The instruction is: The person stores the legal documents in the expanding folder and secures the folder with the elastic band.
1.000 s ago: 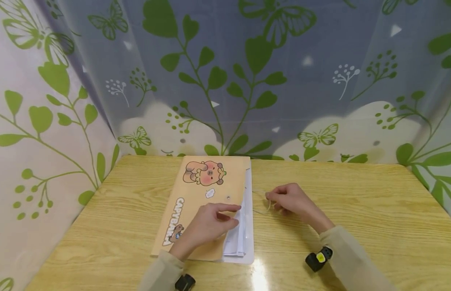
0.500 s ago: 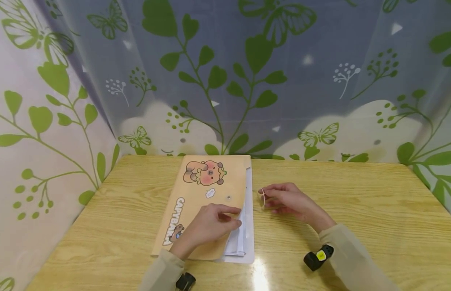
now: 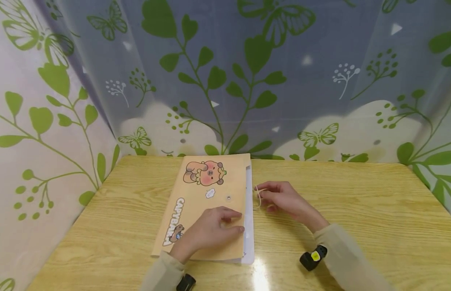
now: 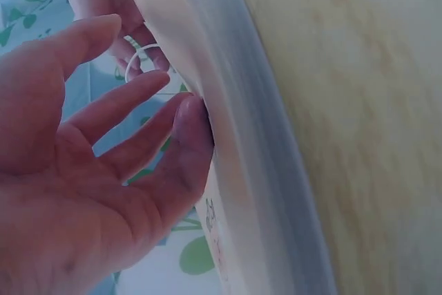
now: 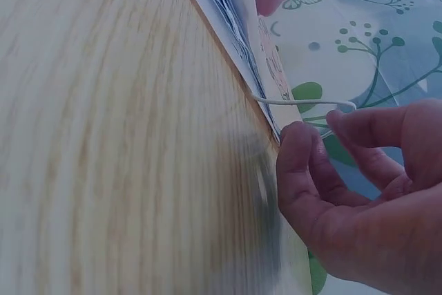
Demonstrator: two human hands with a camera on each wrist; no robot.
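A peach-coloured document folder (image 3: 196, 194) with capybara drawings lies on the table. My left hand (image 3: 214, 230) rests on its cover near the right edge, fingers loosely bent and apart. In the left wrist view, the little finger (image 4: 190, 129) touches the cover's edge. A thin white elastic cord (image 3: 260, 198) loops out from the folder's right side. My right hand (image 3: 283, 202) holds this loop on its fingers, just right of the folder. The right wrist view shows the cord stretched from the folder to the fingertips. White papers (image 5: 221, 5) show between the covers there.
The wooden table (image 3: 356, 194) reaches back to a patterned curtain (image 3: 302, 89) with leaves and butterflies. A small round stud (image 3: 228, 198) sits on the cover near its right edge. Both wrists carry black cameras, one visible below the right sleeve (image 3: 310, 260).
The right hand has moved left toward the folder with the cord, which is now slacker. The folder's front cover has come down over the papers under the left hand, which shifted slightly lower.
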